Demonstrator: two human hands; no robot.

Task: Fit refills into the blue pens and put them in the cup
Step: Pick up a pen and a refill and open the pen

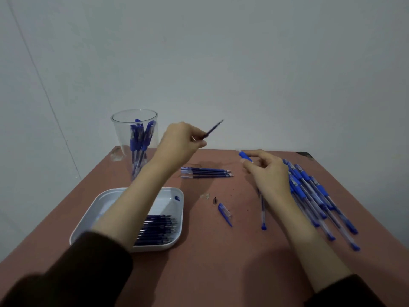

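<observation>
Dark sleeves (66,273); left hand (179,140) tight on a raised refill (213,129), right hand (267,171) curled round a blue pen (245,156).

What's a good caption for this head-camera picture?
Left hand pinches a refill, right hand holds a blue pen, cup at the far corner.

- A single head-worn camera views the scene from the person's side of the table (210,262), facing forward and down.
- The wide-angle lens makes the table's side edges splay toward the bottom corners.
- Both sleeved forearms enter from the bottom corners. The left hand (179,142) and right hand (269,171) sit near mid-frame, close to the lens.
- The wall (243,52) faces the camera and fills the upper half, directly behind the table's far edge.
</observation>
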